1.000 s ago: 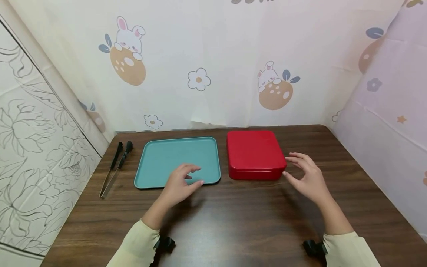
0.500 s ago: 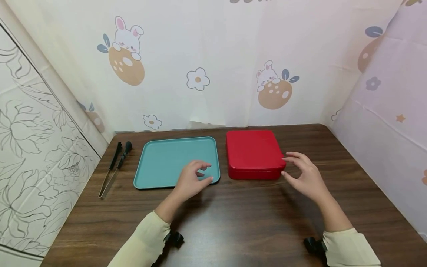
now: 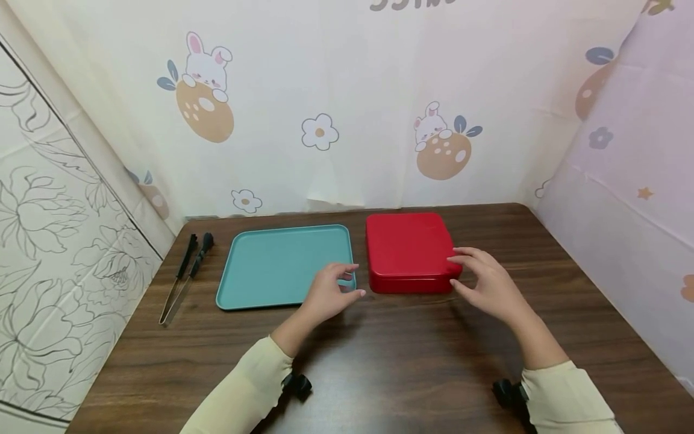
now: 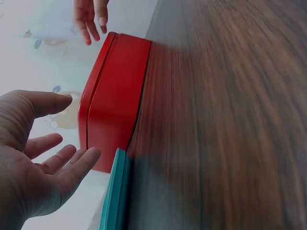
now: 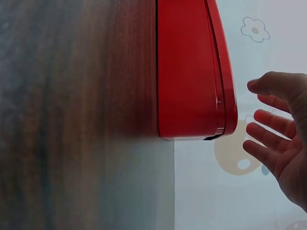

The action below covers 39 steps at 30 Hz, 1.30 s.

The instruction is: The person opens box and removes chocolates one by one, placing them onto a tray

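Note:
A red lidded box (image 3: pixel 409 247) stands on the brown table, its lid on. My left hand (image 3: pixel 328 293) hovers over the right front corner of a teal tray (image 3: pixel 282 265), fingers loosely bent and holding nothing. In the left wrist view that hand (image 4: pixel 45 163) is apart from the box (image 4: pixel 117 86). My right hand (image 3: pixel 490 286) is at the box's right front corner in the head view, thumb and fingers spread. The right wrist view shows a gap between this hand (image 5: pixel 283 129) and the box (image 5: pixel 189 72).
Black-handled metal tongs (image 3: pixel 184 277) lie left of the tray. Behind the table (image 3: pixel 401 361) hangs a pale curtain (image 3: pixel 358 90) with rabbit prints. A black strap device is on each wrist, by the light yellow sleeves (image 3: pixel 244 386).
My left hand has moved right across the tray's front, toward the box. My right hand has shifted slightly left, now overlapping the box's edge in the head view. Box, tray and tongs stay put.

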{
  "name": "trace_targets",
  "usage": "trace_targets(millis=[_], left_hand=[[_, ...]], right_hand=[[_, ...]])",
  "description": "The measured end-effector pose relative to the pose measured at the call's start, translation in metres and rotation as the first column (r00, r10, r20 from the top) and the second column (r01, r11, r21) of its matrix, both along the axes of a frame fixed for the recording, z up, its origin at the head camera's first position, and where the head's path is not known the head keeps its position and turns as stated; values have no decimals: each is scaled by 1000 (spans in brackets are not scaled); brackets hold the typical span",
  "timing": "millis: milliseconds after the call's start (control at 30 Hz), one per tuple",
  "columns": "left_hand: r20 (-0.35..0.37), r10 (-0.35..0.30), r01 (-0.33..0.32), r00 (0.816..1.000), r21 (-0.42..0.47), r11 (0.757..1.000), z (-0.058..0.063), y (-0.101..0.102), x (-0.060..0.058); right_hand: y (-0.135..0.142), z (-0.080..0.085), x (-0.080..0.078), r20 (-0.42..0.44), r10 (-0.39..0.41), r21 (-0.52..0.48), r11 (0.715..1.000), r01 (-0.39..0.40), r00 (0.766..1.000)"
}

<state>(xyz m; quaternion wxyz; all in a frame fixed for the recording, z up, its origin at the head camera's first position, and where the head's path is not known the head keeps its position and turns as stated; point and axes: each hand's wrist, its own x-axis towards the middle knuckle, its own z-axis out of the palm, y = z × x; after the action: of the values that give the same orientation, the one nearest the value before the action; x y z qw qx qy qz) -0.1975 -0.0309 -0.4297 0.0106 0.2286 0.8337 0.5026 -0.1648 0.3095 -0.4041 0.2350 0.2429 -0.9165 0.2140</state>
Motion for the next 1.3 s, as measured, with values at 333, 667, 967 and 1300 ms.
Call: trace_targets(millis=[333, 667, 967, 1300], left_hand=[[80, 6, -4, 997, -28, 1000, 1, 15, -5], [126, 15, -11, 992, -27, 1000, -1, 27, -13], [161, 16, -14, 987, -14, 1000, -2, 38, -19], [169, 52, -54, 984, 4, 999, -7, 48, -23]], right_hand=[[-10, 10, -6, 83, 12, 127, 992, -22, 996], [-19, 18, -13, 215, -7, 232, 972, -44, 977], [-27, 21, -21, 251, -50, 376, 925, -50, 967], [-32, 25, -27, 264, -93, 450, 892, -37, 960]])
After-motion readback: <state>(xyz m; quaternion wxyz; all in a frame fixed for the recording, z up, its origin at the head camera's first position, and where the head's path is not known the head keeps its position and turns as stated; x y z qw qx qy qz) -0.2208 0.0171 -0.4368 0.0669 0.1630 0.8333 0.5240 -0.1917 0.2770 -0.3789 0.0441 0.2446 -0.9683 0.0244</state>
